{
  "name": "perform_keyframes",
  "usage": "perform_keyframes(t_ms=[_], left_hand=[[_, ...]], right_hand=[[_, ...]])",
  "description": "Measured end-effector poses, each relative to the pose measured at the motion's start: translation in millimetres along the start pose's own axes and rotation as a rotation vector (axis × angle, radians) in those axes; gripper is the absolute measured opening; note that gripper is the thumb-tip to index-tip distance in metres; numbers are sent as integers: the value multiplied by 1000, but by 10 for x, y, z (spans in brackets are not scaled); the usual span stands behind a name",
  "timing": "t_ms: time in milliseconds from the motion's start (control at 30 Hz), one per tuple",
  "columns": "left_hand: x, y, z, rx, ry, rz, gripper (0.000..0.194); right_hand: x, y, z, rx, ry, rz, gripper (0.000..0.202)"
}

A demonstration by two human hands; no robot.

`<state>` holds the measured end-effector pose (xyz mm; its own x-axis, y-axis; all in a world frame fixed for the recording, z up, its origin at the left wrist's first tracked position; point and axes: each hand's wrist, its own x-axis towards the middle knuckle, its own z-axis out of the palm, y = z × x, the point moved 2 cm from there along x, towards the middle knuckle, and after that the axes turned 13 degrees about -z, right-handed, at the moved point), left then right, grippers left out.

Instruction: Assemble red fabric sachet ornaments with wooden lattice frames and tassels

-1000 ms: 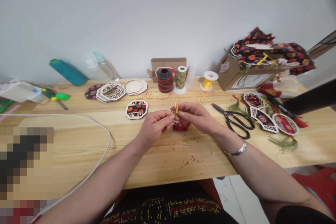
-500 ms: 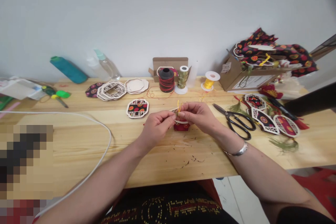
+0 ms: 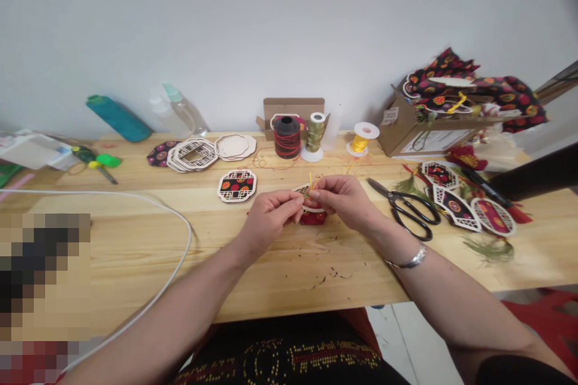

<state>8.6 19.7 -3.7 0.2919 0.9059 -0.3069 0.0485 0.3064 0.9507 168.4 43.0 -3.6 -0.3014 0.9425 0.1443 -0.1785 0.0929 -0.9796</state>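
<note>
Thumb and fingertips of my left hand (image 3: 276, 213) are pinched together at the cord's knot area. My right hand (image 3: 341, 200) pinches the yellow cord (image 3: 310, 179), whose ends stick up between the two hands. Under my fingers lies a red and dark patterned fabric piece (image 3: 313, 217) with a pale wooden frame, mostly covered by my hands. The fingertips of both hands nearly meet above it. A finished-looking round framed piece (image 3: 237, 186) lies to the left of my hands. Black-handled scissors (image 3: 413, 207) rest to the right.
Spools of red-black (image 3: 287, 138), olive (image 3: 315, 132) and yellow thread (image 3: 360, 143) stand at the back. Wooden frames (image 3: 194, 155) lie back left. A cardboard box (image 3: 424, 135) with fabric stands right, near several ornaments (image 3: 456, 207). A white cable (image 3: 187, 234) crosses the left side.
Both hands stay over the fabric piece with small finger movements. The upright yellow cord ends have shifted slightly to the right.
</note>
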Motion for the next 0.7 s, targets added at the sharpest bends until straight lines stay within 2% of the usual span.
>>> perform_keyframes(t_ms=[200, 700], left_hand=[[15, 3, 16, -190, -48, -115, 27], [46, 6, 16, -311, -81, -287, 16]], right_hand=[[-1, -3, -4, 8, 2, -11, 26], [6, -10, 1, 4, -30, -31, 24]])
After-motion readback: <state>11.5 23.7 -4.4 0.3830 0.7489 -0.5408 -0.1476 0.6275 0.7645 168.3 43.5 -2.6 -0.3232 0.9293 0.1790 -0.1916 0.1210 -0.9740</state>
